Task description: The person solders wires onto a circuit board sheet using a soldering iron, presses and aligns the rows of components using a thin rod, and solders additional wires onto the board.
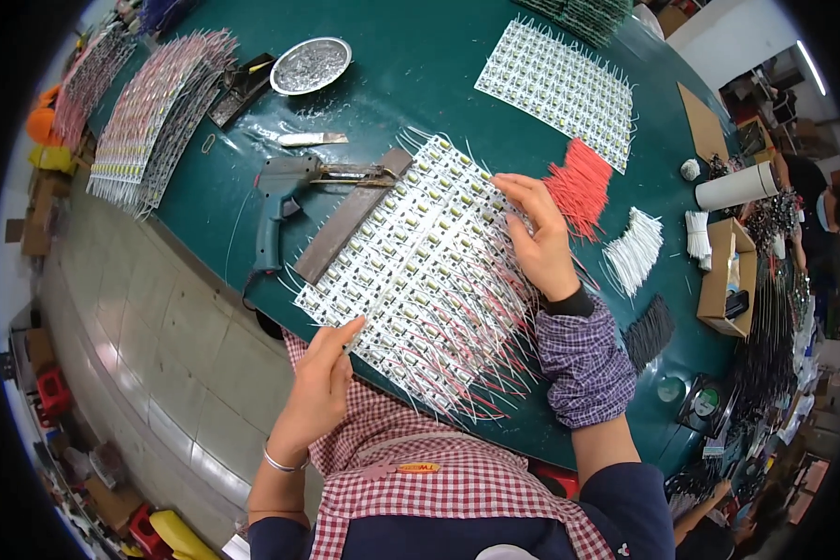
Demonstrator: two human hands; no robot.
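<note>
A white panel of small circuit boards (pixel 411 243) lies slanted on the table in front of me, with white and red wires sticking up thickly over its near right half. A dark flat bar (pixel 345 233) rests across its left part. My left hand (pixel 322 378) closes on the panel's near left edge, index finger stretched along it. At the right edge, my right hand (pixel 543 238) grips the panel, fingers over the rim and thumb apart from them. Left of the bar lies a soldering gun (pixel 285 201), its tip end near the bar.
Red wires (pixel 581 187), white wires (pixel 635 247) and black wires (pixel 649 331) lie in bundles on the right. Another wired panel (pixel 560 89) lies far right. A metal dish (pixel 294 86), a blade-like tool (pixel 313 139) and stacked panels (pixel 159 112) occupy the left. A cardboard box (pixel 714 289) stands right.
</note>
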